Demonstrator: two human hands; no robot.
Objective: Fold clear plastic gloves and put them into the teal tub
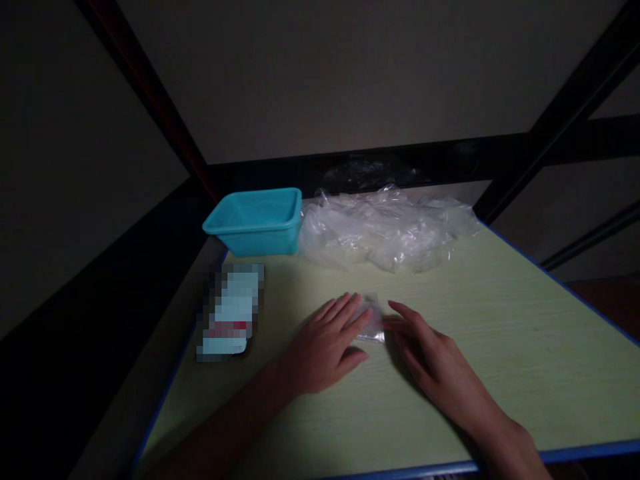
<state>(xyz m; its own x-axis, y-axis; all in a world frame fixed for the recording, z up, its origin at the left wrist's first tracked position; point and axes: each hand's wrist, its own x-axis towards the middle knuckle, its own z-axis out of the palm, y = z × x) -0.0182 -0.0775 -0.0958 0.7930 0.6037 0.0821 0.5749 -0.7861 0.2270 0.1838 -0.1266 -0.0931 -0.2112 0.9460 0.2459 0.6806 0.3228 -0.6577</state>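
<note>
A small clear plastic bag lies flat on the table between my two hands. My left hand rests palm down with its fingers stretched out, their tips covering the left part of the bag. At the bag's right edge is my right hand, turned on its side with the fingers extended and nothing visible in them. Its fingertips are close to the bag's edge; whether they touch it I cannot tell. What lies under my left palm is hidden.
A turquoise plastic basin stands at the back left of the pale green table. Beside it spreads a crumpled heap of clear plastic bags. A blurred-out phone-like object lies near the left edge. A wall rises behind the table.
</note>
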